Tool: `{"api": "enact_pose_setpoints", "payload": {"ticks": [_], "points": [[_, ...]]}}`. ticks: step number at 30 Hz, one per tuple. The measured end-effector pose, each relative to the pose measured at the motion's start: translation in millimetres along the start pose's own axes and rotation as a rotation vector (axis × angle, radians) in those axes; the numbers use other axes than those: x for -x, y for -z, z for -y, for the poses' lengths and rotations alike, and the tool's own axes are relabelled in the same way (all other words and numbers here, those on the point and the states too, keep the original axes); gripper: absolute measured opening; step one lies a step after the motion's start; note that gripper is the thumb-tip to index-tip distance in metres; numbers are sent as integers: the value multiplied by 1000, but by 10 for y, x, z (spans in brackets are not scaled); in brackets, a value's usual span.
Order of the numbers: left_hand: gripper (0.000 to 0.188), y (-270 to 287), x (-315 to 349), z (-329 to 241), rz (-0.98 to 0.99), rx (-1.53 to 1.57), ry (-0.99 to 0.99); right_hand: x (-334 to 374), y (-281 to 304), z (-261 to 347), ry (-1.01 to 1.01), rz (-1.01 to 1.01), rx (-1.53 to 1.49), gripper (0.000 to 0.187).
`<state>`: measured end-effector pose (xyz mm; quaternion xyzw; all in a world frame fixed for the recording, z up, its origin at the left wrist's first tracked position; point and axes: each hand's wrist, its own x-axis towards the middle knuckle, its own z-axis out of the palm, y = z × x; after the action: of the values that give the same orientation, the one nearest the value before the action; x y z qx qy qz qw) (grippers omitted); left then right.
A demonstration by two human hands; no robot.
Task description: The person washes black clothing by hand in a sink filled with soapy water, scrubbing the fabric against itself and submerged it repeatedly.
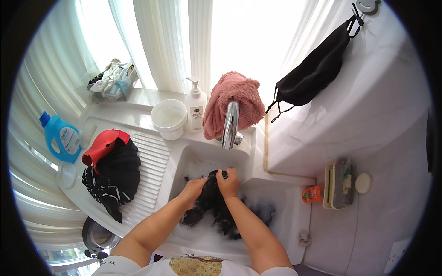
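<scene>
A black wet garment [211, 193] is bunched up between my hands in the white sink [290, 202], part of it down in foamy water. On its left side my left hand [192, 191] is closed around the cloth. My right hand [228, 183] grips the top of the same bunch, close beside the left, with dark cloth showing by its fingers. More black fabric [262, 210] floats in the suds right of my right forearm. What kind of garment it is cannot be made out. Above my hands hangs a chrome faucet [231, 124], with a pink towel [237, 89] draped over its back.
Left, black clothes [120, 170] and a red cloth piece [103, 146] lie on the ribbed washboard [149, 179]. A blue detergent bottle [64, 138], white tub [169, 118] and pump bottle [196, 106] stand around it. A wall rack [340, 184] and hanging black mask [317, 66] are right.
</scene>
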<state>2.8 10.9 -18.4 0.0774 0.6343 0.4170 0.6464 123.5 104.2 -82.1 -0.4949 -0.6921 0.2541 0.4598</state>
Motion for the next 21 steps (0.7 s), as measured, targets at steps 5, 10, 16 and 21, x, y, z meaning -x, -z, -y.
{"api": "enact_pose_setpoints", "payload": {"ticks": [5, 10, 16, 21], "points": [[82, 198, -350, -74, -558, -950, -800, 3, 7, -51, 52, 127, 219, 51], [62, 94, -736, 454, -424, -1487, -470, 464, -87, -385, 84, 740, 745, 61], [30, 60, -1037, 227, -86, -1941, -227, 319, -315, -764, -254, 1132, 698, 43], [24, 327, -841, 110, -258, -828, -528, 181, 131, -375, -259, 733, 364, 39]]}}
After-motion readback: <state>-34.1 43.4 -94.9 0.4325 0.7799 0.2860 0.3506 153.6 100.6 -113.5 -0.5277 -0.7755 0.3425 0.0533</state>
